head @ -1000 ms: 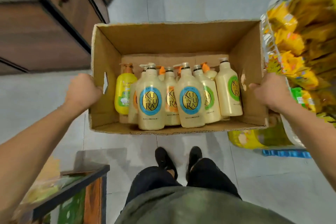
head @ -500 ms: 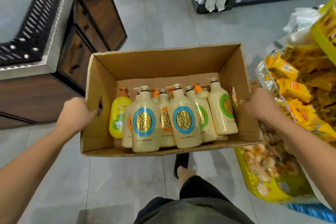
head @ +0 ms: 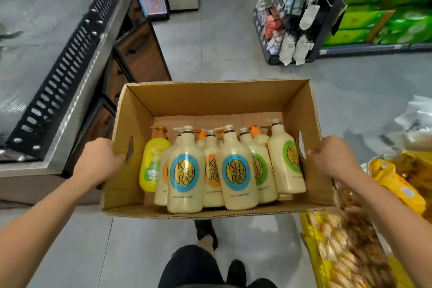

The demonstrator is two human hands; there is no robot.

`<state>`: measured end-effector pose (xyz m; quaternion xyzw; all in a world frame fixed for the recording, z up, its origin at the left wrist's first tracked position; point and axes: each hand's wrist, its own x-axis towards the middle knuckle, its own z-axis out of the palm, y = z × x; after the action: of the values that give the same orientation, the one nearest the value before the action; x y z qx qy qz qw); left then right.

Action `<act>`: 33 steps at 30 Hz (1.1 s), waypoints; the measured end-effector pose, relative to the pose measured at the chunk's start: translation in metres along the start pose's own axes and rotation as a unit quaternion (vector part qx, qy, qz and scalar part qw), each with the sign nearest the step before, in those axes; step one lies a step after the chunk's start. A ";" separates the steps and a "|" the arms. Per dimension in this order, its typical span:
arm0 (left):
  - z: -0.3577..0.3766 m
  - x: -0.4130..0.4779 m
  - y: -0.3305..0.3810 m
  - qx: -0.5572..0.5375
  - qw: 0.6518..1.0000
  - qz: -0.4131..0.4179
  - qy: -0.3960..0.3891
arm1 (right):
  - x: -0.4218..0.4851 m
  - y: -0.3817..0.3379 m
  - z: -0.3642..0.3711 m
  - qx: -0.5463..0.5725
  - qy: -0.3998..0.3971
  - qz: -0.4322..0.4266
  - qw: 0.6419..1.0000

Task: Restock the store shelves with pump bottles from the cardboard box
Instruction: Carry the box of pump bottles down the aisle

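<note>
I carry an open cardboard box [head: 217, 98] at waist height in front of me. My left hand [head: 98, 159] grips its left wall by the handle slot. My right hand [head: 332, 159] grips the right wall. Inside stand several cream pump bottles [head: 185, 175] with round blue, orange and green labels, packed toward the near side. A smaller yellow pump bottle [head: 152, 163] stands at their left. The far half of the box floor is bare.
A counter with a black perforated rail [head: 63, 72] and dark wood cabinets [head: 140, 51] runs along the left. A rack of hanging goods [head: 287, 21] and green packs [head: 383, 16] stands far right. Yellow snack bags in bins [head: 346, 241] crowd the near right. Grey tiled aisle [head: 217, 37] leads ahead.
The view has lifted and I have walked forward with the box; more of the aisle and the shelves ahead shows. Both hands keep their grip on the box walls.
</note>
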<state>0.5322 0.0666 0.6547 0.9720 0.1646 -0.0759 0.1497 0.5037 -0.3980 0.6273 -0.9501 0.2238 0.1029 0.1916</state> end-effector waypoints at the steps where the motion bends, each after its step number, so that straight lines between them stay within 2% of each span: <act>1: -0.002 0.019 0.008 -0.002 1.000 0.003 0.002 | 0.019 -0.010 -0.003 -0.001 0.001 -0.002 1.000; 9: -0.004 0.200 0.061 -0.005 0.999 0.042 0.005 | 0.175 -0.095 -0.029 -0.004 0.027 0.021 0.999; 18: -0.049 0.378 0.160 -0.029 0.998 0.061 0.004 | 0.330 -0.175 -0.084 0.011 0.037 0.028 0.999; 27: -0.054 0.561 0.271 -0.011 0.999 0.046 0.014 | 0.551 -0.231 -0.106 -0.004 0.024 0.012 1.000; 33: -0.068 0.670 0.348 -0.009 0.999 0.037 0.029 | 0.698 -0.284 -0.147 -0.015 0.007 -0.014 1.000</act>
<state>1.2844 -0.0266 0.6796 0.9778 0.1333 -0.0410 0.1562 1.2644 -0.4931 0.6545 -0.9565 0.2105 0.0970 0.1770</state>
